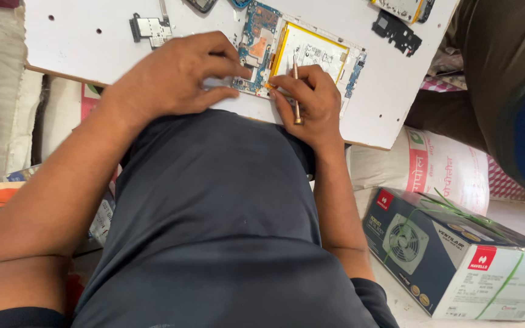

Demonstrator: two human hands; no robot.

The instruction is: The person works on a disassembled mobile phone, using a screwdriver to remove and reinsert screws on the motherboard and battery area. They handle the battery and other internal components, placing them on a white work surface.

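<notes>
Item, far left: white work board [92,54], drilled with small holes, resting at the person's lap; a small grey metal bracket part [150,28] lies loose on it.

Item: left hand [174,76], palm down, fingers curled flat over the near-left edge of the opened device [299,54], pinning it to the board; no tool in it.

Item: opened device, centre of board, back removed: blue circuit board [256,42] at left, yellow-edged white battery [311,48] at right.

Item: right hand [311,100], pinched closed round a slim copper-coloured screwdriver [296,91], whose tip stands at the battery's near edge.

Item, right: black plastic part [397,31] on the board; boxed fan [457,255] on the floor.

Step, as judged: disassembly, working at the board-and-battery seam. Next move calls for steady downward hold from the left and fine tip placement.
</notes>
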